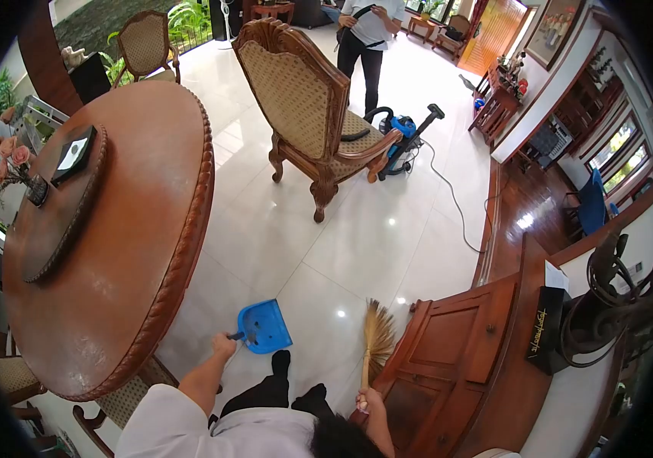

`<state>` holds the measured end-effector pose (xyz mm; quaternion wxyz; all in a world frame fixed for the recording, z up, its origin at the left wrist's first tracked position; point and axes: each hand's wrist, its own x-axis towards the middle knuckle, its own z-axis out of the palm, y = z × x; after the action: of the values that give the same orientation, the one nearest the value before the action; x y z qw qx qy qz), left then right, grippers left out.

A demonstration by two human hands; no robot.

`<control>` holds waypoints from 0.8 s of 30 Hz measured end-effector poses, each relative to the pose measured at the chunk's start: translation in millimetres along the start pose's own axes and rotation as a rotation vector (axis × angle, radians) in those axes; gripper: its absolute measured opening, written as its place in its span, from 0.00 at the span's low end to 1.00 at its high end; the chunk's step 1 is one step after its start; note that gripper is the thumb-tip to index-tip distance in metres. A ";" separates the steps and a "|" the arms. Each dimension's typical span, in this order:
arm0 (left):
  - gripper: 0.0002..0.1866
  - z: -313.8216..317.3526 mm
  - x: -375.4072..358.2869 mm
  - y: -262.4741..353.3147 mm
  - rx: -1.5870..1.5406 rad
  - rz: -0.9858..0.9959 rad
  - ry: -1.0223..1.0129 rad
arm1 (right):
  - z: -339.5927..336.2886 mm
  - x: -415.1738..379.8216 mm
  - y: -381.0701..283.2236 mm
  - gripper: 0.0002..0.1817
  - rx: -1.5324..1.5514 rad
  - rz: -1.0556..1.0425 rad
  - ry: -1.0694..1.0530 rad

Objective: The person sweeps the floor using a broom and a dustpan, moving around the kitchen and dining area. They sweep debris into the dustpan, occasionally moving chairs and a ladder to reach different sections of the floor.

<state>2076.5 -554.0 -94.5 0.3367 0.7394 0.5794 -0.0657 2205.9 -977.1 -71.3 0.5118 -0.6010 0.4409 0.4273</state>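
My left hand (223,347) is closed around the handle of a blue dustpan (265,327), which is held low over the white tiled floor. Some dark bits of debris show in its pan. In my right hand (370,401) is the handle of a straw broom (377,336), its bristles pointing away from me along the front of a wooden cabinet (448,328). My feet, in dark socks, stand on the floor between dustpan and broom.
A round wooden table (151,175) fills the left. A carved armchair (296,91) stands ahead, with a blue vacuum cleaner (401,141) beside it and a cord (448,198) across the floor. Behind it stands another person (368,38) holding a dark object.
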 end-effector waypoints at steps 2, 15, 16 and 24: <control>0.15 -1.5 -2.2 1.5 0.014 -0.037 -0.038 | 4.5 -3.8 -3.4 0.05 -0.006 0.011 -0.017; 0.12 15.4 -16.3 -19.5 -0.040 -0.029 -0.005 | 17.0 20.2 -1.3 0.06 0.003 0.025 -0.031; 0.12 16.4 -15.3 -21.7 -0.042 -0.026 -0.023 | 17.5 20.8 -1.1 0.06 0.002 0.025 -0.031; 0.15 23.8 4.7 -45.4 0.098 0.150 -0.033 | 20.5 95.0 24.5 0.09 -0.083 -0.101 0.029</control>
<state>2044.1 -559.2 -134.1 0.3134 0.7951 0.5128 -0.0808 2204.3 -967.8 -171.1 0.5008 -0.6492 0.3994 0.4101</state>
